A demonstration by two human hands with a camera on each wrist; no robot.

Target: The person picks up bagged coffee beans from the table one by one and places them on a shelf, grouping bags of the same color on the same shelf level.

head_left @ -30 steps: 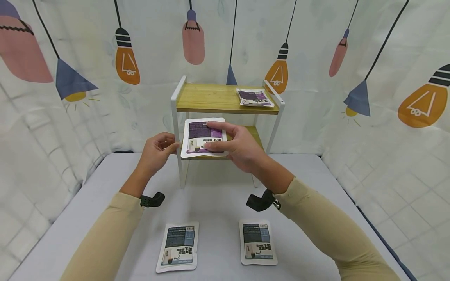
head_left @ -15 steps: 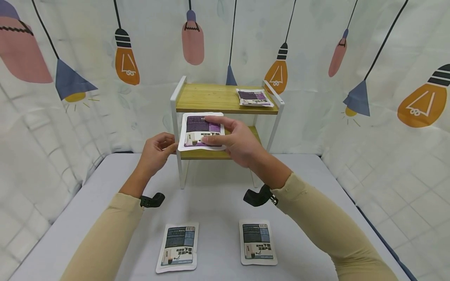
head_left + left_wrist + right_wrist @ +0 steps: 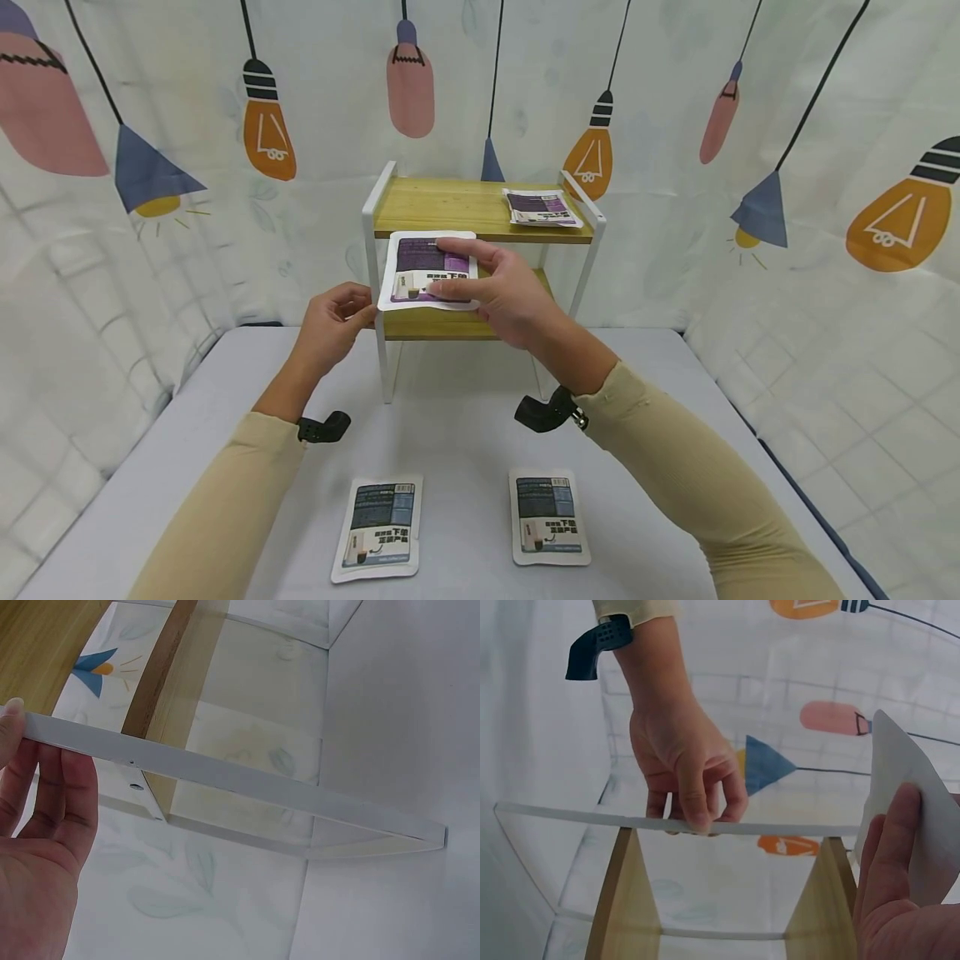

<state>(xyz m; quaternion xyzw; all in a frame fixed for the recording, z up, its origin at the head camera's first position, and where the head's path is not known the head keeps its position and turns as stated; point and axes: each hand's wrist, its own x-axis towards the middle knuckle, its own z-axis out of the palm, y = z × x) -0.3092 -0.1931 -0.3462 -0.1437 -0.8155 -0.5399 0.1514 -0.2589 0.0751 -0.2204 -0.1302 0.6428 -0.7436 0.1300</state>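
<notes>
My right hand holds a flat white pouch with a purple printed label, thumb on the front and fingers behind. The pouch is held up in front of the shelf rack, between its two boards, covering part of the lower board. In the right wrist view the pouch's plain white back shows beside my fingers. My left hand pinches the rack's white left frame post, thumb on one side and fingers on the other. The post stands upright in the head view.
The rack's upper wooden board bears a small pile of purple-label pouches at its right end. Two pouches with dark blue-grey labels, a left one and a right one, lie on the white-covered table near me. A printed curtain hangs behind.
My right hand has lifted the purple-label pouch and shifted it slightly left, uncovering more of the lower board. My left hand stays at the post.
</notes>
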